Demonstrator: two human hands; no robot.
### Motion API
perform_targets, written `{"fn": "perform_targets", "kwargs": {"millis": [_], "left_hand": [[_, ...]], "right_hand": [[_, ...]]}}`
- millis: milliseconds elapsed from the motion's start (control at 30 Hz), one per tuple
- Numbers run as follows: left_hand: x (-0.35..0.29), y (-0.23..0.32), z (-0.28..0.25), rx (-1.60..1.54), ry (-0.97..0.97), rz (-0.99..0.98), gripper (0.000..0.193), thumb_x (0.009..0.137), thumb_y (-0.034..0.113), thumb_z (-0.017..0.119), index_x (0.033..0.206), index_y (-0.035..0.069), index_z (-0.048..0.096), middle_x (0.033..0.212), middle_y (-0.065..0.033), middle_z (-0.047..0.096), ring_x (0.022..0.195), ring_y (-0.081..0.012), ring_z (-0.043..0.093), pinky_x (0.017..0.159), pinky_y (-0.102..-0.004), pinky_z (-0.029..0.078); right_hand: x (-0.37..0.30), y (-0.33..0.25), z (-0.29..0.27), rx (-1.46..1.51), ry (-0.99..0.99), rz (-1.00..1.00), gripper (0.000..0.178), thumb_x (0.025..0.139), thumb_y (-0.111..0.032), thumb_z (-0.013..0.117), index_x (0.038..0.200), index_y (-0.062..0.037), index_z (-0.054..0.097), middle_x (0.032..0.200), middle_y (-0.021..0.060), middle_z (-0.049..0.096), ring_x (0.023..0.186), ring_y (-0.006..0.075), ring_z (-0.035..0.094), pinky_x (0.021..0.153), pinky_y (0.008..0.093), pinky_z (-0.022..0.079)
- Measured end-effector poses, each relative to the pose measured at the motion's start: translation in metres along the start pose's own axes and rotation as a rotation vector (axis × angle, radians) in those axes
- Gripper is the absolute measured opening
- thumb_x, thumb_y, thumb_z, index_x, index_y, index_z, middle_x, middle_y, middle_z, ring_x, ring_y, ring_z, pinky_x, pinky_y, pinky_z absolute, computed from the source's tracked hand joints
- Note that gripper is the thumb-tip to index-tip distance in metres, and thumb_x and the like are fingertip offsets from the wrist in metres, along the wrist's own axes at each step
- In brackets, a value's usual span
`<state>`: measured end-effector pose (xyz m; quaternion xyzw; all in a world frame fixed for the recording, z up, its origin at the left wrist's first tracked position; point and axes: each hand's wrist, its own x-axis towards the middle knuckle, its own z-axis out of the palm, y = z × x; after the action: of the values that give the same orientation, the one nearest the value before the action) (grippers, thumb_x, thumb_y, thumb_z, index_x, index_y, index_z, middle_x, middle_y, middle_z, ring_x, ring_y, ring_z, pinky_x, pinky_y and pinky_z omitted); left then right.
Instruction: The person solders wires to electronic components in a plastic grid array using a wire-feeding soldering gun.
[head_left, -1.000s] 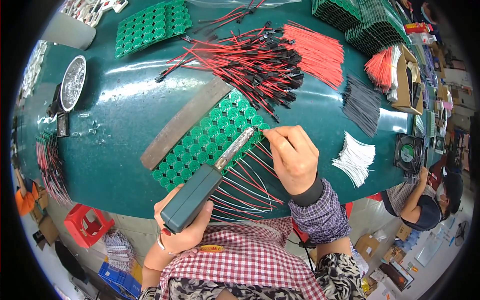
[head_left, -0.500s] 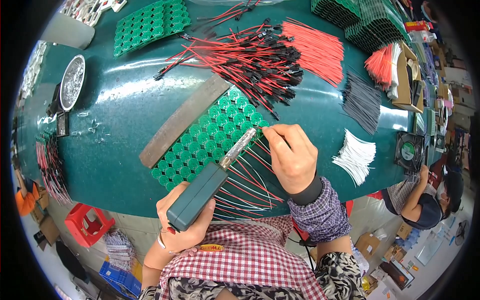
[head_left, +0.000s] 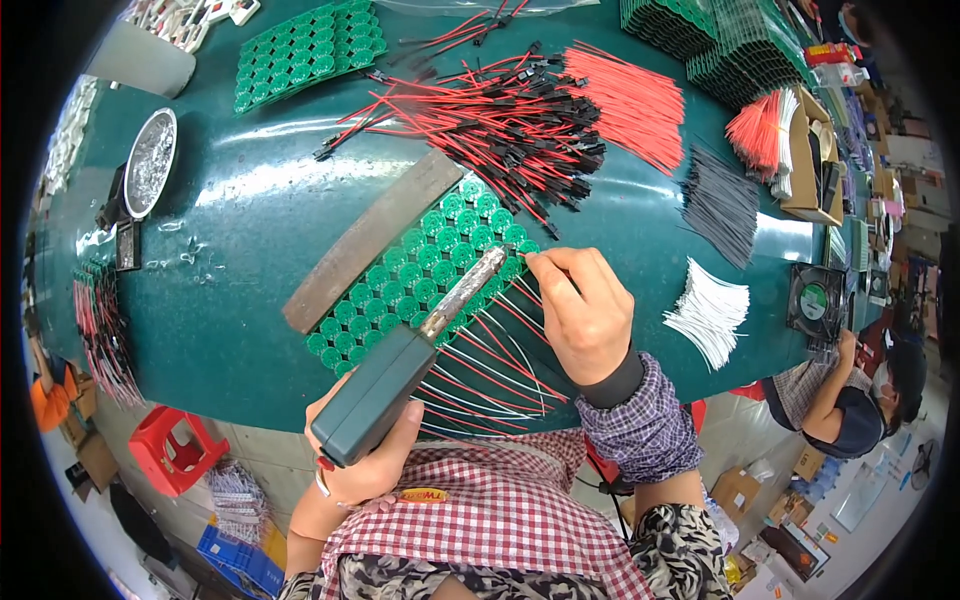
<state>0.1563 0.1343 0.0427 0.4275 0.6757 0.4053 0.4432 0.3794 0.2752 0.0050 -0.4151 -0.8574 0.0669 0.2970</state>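
My left hand point(head_left: 368, 472) is wrapped round the dark green handle of a soldering iron point(head_left: 378, 392). Its metal tip reaches up to the right edge of a green circuit board panel point(head_left: 432, 262) made of many round boards. At that same edge my right hand point(head_left: 590, 315) pinches a thin wire, mostly hidden by the fingertips, close to the iron's tip. Red and white wires point(head_left: 488, 372) trail from the panel's lower right side towards me. Along the panel's upper left side lies a flat grey-brown bar point(head_left: 372, 240).
Beyond the panel lie black-plugged red leads point(head_left: 500, 120) and red wires point(head_left: 630, 105). To the right are black wires point(head_left: 722, 203), white wires point(head_left: 708, 312) and a small fan point(head_left: 815, 298). A silvery bowl point(head_left: 152, 162) stands left. A co-worker point(head_left: 850, 400) sits at the right.
The soldering iron's handle has shifted slightly left and down with my left hand, and its tip has moved slightly up and left. My right hand stays nearly in place.
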Motion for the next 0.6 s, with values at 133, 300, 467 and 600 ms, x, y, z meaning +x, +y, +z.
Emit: {"fn": "perform_targets", "kwargs": {"millis": [133, 300, 467, 600], "left_hand": [[0.012, 0.002, 0.005, 0.062, -0.040, 0.219, 0.023, 0.078, 0.000, 0.076, 0.100, -0.004, 0.072, 0.086, -0.0135, 0.068, 0.066, -0.0194, 0.066, 0.059, -0.0290, 0.051], [0.014, 0.008, 0.008, 0.073, -0.067, 0.181, 0.020, 0.077, -0.002, 0.075, 0.096, -0.005, 0.072, 0.085, -0.0135, 0.067, 0.065, -0.0190, 0.065, 0.057, -0.0291, 0.050], [0.016, 0.009, 0.007, 0.178, -0.091, 0.268, 0.018, 0.075, -0.004, 0.075, 0.092, -0.004, 0.071, 0.082, -0.0137, 0.065, 0.064, -0.0219, 0.064, 0.057, -0.0295, 0.050], [0.015, 0.009, 0.005, 0.193, -0.092, 0.251, 0.017, 0.074, -0.003, 0.075, 0.091, -0.004, 0.071, 0.081, -0.0139, 0.065, 0.064, -0.0236, 0.064, 0.056, -0.0307, 0.050]], "right_hand": [[-0.001, 0.000, 0.001, -0.012, -0.001, 0.005, 0.029, 0.070, 0.002, 0.069, 0.099, -0.0002, 0.070, 0.091, 0.0077, 0.063, 0.077, 0.0224, 0.063, 0.061, 0.0323, 0.054], [-0.001, 0.000, 0.001, -0.004, -0.005, 0.009, 0.029, 0.070, 0.002, 0.069, 0.099, -0.0003, 0.070, 0.091, 0.0077, 0.063, 0.077, 0.0225, 0.063, 0.061, 0.0324, 0.054], [-0.001, 0.000, 0.000, -0.005, -0.001, 0.002, 0.030, 0.070, 0.001, 0.069, 0.100, -0.0005, 0.069, 0.091, 0.0076, 0.063, 0.077, 0.0226, 0.062, 0.061, 0.0324, 0.054], [-0.001, 0.000, 0.000, -0.004, -0.004, 0.005, 0.030, 0.070, 0.001, 0.069, 0.100, -0.0005, 0.069, 0.091, 0.0076, 0.063, 0.078, 0.0226, 0.062, 0.061, 0.0325, 0.054]]}}
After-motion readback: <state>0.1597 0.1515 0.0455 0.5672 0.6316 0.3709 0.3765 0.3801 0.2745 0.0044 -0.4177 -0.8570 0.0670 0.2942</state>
